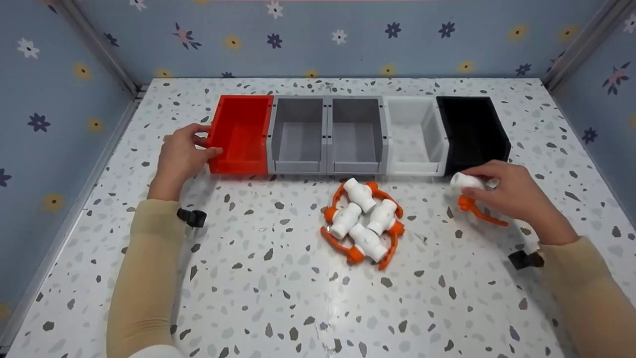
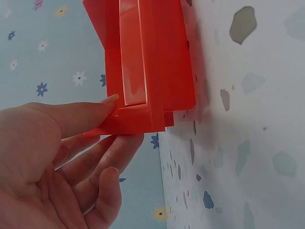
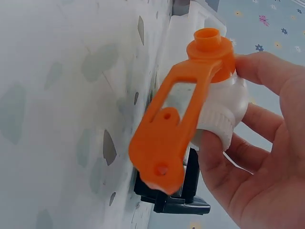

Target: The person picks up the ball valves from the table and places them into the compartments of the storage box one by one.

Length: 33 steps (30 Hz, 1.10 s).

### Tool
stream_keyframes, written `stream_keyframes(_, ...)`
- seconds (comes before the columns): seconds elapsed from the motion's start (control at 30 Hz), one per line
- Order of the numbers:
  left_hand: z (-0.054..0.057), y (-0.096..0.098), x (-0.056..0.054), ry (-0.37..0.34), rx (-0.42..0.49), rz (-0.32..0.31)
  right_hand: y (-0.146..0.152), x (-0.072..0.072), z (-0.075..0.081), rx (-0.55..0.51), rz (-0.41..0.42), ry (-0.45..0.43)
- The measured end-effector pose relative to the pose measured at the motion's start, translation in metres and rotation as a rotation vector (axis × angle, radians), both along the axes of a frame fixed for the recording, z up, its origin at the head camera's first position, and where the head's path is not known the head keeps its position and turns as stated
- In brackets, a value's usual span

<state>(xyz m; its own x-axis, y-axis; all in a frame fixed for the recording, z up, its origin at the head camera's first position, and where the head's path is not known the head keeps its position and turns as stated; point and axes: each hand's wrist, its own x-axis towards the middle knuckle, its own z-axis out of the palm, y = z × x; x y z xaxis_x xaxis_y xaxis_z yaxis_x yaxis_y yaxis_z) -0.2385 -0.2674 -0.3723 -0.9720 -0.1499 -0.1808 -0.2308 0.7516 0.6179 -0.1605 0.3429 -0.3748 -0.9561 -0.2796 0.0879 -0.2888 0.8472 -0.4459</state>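
Note:
My left hand (image 1: 184, 151) pinches the left wall of the red bin (image 1: 241, 134), thumb inside the rim and fingers outside, as the left wrist view also shows. In my right hand (image 1: 512, 191) is a white ball valve (image 1: 467, 183) with an orange lever handle (image 3: 176, 114); thumb and fingers grip its white body just in front of the black bin (image 1: 472, 132). Several more white ball valves (image 1: 360, 195) with orange handles lie in a ring on the speckled table (image 1: 278, 298), between the two hands and in front of the bins.
Between the red and black bins stand two grey bins (image 1: 300, 134) and a white bin (image 1: 415, 132), all side by side in one row. Flower-patterned panels (image 1: 318, 40) wall the table at the back and both sides. Black wrist straps (image 1: 194, 217) show at the sleeves.

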Motion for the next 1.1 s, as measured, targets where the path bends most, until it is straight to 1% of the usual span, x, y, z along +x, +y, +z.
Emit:
stream_keyframes(0.1, -0.001, 0.0, 0.0, 0.016, 0.003, -0.008, 0.002, -0.002, 0.002, -0.021, -0.039, -0.023)
stream_keyframes(0.23, -0.002, 0.0, 0.0, 0.035, -0.005, -0.015, 0.005, -0.004, 0.004, -0.041, -0.059, -0.029)
stream_keyframes(0.43, -0.002, 0.001, 0.0, 0.023, 0.0, -0.006, 0.004, -0.008, 0.006, -0.054, -0.121, -0.013)
stream_keyframes(0.6, -0.001, 0.001, 0.001, 0.014, 0.004, -0.004, 0.005, -0.012, 0.008, -0.089, -0.149, -0.007)
stream_keyframes(0.77, -0.001, 0.001, 0.002, 0.013, 0.004, -0.002, 0.004, -0.015, 0.01, -0.114, -0.208, -0.007)
stream_keyframes(0.9, 0.0, 0.001, 0.001, 0.019, -0.001, -0.003, 0.004, -0.019, 0.01, -0.15, -0.263, 0.015)
stream_keyframes(1.1, -0.001, 0.0, -0.001, 0.017, -0.003, -0.006, 0.003, -0.023, 0.011, -0.196, -0.334, 0.076)
